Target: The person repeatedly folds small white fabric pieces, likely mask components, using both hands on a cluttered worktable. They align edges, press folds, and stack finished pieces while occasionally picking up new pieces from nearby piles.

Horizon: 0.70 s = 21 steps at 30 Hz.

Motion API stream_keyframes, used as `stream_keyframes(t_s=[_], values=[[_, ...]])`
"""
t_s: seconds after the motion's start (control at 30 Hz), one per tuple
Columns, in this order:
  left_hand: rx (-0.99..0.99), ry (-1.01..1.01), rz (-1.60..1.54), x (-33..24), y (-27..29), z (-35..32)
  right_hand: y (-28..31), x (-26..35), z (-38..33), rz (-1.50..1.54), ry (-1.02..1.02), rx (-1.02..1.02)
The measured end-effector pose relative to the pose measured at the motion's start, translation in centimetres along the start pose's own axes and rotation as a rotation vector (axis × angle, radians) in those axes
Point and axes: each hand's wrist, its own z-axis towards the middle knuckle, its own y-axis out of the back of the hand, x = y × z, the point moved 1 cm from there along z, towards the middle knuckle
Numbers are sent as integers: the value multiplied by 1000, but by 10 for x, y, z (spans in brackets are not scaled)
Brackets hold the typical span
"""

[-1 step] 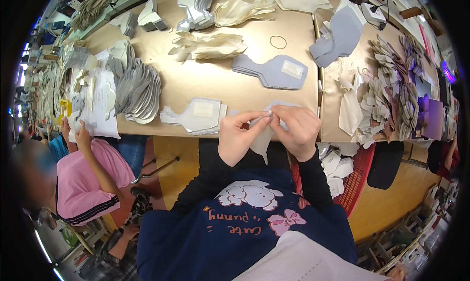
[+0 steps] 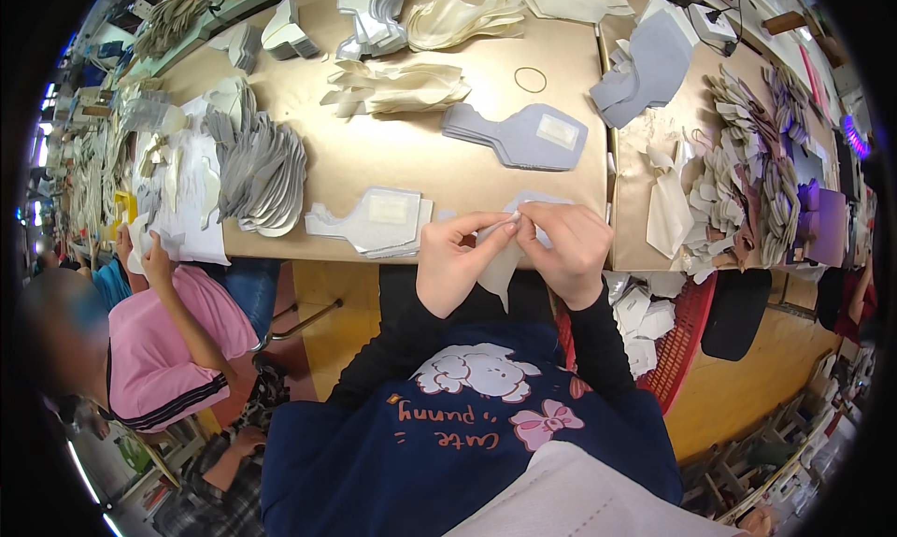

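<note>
My left hand (image 2: 456,264) and my right hand (image 2: 566,247) meet at the near edge of the tan table (image 2: 392,158). Together they pinch a thin pale fabric piece (image 2: 498,268) by its top edge, and it hangs down between them over the table edge. A small pale grey piece (image 2: 533,200) lies on the table just behind my fingers. A low stack of pale shaped pieces with a white patch on top (image 2: 378,217) lies just left of my left hand.
Farther back lie a grey stack (image 2: 523,135), cream pieces (image 2: 402,88), a rubber band (image 2: 531,79) and fanned grey pieces (image 2: 262,168). A red basket of white scraps (image 2: 687,336) stands at my right. A person in pink (image 2: 159,341) sits at the left.
</note>
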Motion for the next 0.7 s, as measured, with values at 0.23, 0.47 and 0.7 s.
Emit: stream_keyframes(t_s=[0.23,0.47,0.7], values=[[194,122,-262,9,11,12,8,-12,-1,233,-290,114],[189,212,-474,12,20,15,11,-4,-5,662,-587,246],[216,221,-380,12,17,12,1,-10,-14,720,-708,215]])
